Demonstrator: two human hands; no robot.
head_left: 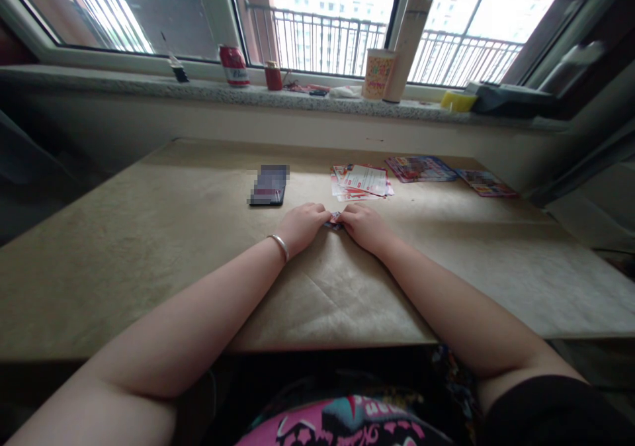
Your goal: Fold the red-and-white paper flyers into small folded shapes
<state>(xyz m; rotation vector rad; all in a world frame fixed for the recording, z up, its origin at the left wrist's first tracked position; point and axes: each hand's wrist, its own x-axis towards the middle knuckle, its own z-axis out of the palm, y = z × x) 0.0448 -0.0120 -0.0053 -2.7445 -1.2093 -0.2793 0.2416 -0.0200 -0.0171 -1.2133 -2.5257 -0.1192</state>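
Both my hands meet over the middle of the table, fingers bent around a small colourful card (pixel 335 220) that is mostly covered. My left hand (pixel 304 226), with a silver bangle at the wrist, grips its left side. On the opposite side, my right hand (pixel 366 223) has its fingers closed on it too. Just beyond the hands lies a loose pile of white and red cards (pixel 364 180). A dark phone (pixel 270 185), partly blurred out, rests to the left of that pile.
Two groups of colourful cards lie at the back right, one larger stack (pixel 421 168) and one smaller stack (pixel 487 182). Along the windowsill (pixel 307 102) stand a red can (pixel 233 66), a small red container (pixel 272 76), a patterned cup (pixel 376 74), a tall bottle (pixel 407 49) and yellow tape (pixel 458 101).
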